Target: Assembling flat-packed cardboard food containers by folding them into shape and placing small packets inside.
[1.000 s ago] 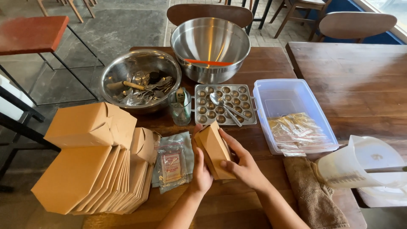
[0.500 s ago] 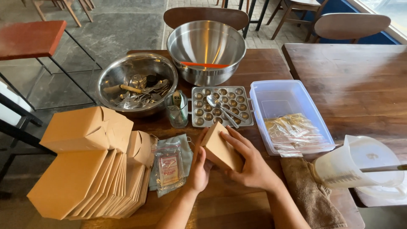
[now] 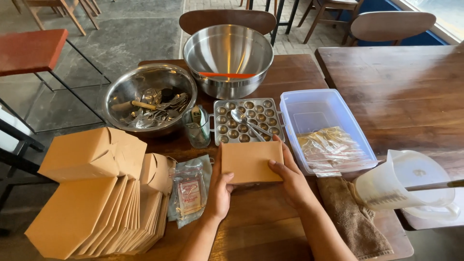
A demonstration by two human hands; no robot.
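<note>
1. Cardboard box (image 3: 252, 162), flat and tan, lies with its broad face up toward the camera; its long axis runs left to right, roughly parallel to the near table edge, with the top edge tilted slightly up to the right.
2. It sits low over the wooden table (image 3: 270, 227), just in front of the metal mould tray (image 3: 247, 121) and beside the clear plastic tub (image 3: 325, 128).
3. Left hand (image 3: 220, 186) clasps the box's left end: thumb up along the left edge, fingers curled underneath and hidden.
4. Right hand (image 3: 290, 176) clasps the right end: fingers laid flat across the lower right corner of the face, one reaching up along the right edge. Both hands are closed on the box, not spread.
5. A spoon (image 3: 244, 121) rests across the mould tray, and a small glass (image 3: 197, 128) stands to its left.
6. A clear packet (image 3: 189, 191) lies left of the left hand, touching the stack of flat tan boxes (image 3: 92, 220).
7. Two steel bowls (image 3: 227, 58) stand at the far side; the left one holds cutlery.
8. A brown towel (image 3: 350, 217) and a white plastic jug (image 3: 406, 186) sit to the right.
</note>
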